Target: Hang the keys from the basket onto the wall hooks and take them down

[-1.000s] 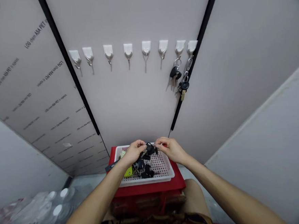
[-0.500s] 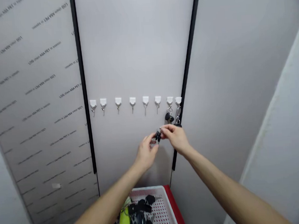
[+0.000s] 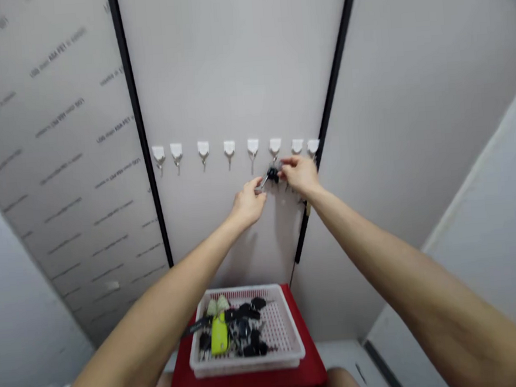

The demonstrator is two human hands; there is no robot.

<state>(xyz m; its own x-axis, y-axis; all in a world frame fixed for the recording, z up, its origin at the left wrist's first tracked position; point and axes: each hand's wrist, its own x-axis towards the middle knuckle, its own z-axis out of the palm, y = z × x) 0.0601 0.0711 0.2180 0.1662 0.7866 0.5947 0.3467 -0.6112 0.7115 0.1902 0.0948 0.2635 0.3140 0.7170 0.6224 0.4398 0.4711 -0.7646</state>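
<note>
A small bunch of black-headed keys (image 3: 273, 175) hangs between my two hands, just under one of the white adhesive hooks (image 3: 275, 146) on the wall panel. My left hand (image 3: 247, 205) pinches a silver key of the bunch by its blade. From the right, my right hand (image 3: 301, 175) has its fingertips closed at the top of the same bunch, close to the hook's metal end. Blur hides whether the ring touches the hook. Behind my right hand, keys on the two rightmost hooks are mostly covered; a key's end (image 3: 308, 209) shows below the wrist.
Several more white hooks (image 3: 229, 149) run in a row to the left. Below, a white plastic basket (image 3: 294, 332) holding black keys and a yellow-green key holder (image 3: 219, 334) stands on a red stool (image 3: 249, 386). Black strips (image 3: 141, 125) border the panel.
Both hands have risen with the keys to just beneath a hook. The view has tilted downward, so the whole basket and red stool now show.
</note>
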